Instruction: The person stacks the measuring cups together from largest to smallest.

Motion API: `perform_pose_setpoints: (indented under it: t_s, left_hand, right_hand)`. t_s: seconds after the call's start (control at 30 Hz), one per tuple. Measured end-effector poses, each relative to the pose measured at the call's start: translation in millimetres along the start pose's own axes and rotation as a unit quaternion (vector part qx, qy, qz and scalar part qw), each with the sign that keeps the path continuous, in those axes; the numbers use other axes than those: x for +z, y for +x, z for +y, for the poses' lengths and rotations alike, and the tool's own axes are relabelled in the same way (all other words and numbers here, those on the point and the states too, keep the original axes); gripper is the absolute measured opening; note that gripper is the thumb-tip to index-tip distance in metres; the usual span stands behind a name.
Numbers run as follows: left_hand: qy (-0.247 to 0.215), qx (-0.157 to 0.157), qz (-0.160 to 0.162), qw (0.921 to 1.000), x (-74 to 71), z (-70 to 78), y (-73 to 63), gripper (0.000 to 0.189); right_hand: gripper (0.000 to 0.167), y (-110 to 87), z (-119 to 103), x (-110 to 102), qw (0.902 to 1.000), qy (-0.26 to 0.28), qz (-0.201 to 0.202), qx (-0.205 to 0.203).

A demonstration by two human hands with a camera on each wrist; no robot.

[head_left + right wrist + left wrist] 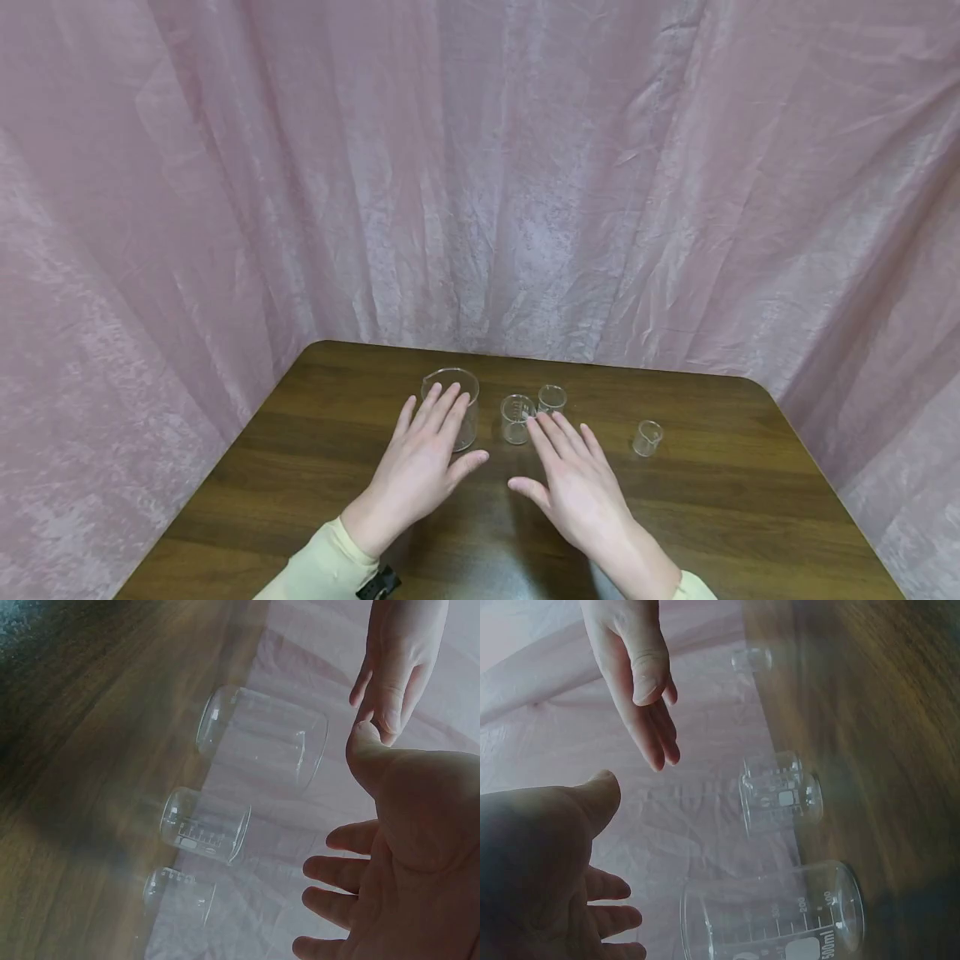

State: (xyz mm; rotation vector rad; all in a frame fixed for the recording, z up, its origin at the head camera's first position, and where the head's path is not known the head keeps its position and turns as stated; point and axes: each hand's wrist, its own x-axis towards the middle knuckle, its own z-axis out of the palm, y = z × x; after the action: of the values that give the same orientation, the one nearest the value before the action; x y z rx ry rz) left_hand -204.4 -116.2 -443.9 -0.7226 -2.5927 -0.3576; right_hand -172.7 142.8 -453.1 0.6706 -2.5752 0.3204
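Observation:
Palm down, with its fingers straight, my left hand [420, 467] is over the table in front of the large glass beaker [468, 421], hiding part of it in the head view. That beaker's printed scale reads 500ml in the left wrist view. My right hand [583, 493] is also flat and spread, nearest a medium beaker [515, 430] and a smaller beaker [552, 395] just behind it. Both wrist views show gaps between the hands and the glass; neither hand holds anything. The smallest beaker [647, 439] stands apart to the right. All the beakers are upright and look empty.
A dark brown wooden table [735, 500] with rounded far corners carries the beakers. Pink curtains [525, 183] hang behind it and along both sides. A black band [378, 583] shows at the left wrist, by a pale yellow sleeve [322, 567].

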Motion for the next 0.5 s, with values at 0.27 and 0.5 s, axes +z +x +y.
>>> perform_pose_setpoints:
  t_s: [0.27,0.5]
  left_hand:
    - [0.005,-0.013,-0.007,0.9999,-2.1,-5.7,3.4,0.087]
    - [0.007,-0.017,-0.005,0.9998,-4.6,-9.6,6.3,0.087]
  right_hand:
    - [0.081,5.3,-1.6,1.8,0.9999,0.001,-0.012,-0.001]
    - [0.082,10.7,-2.3,3.0,0.9998,0.000,-0.017,-0.009]
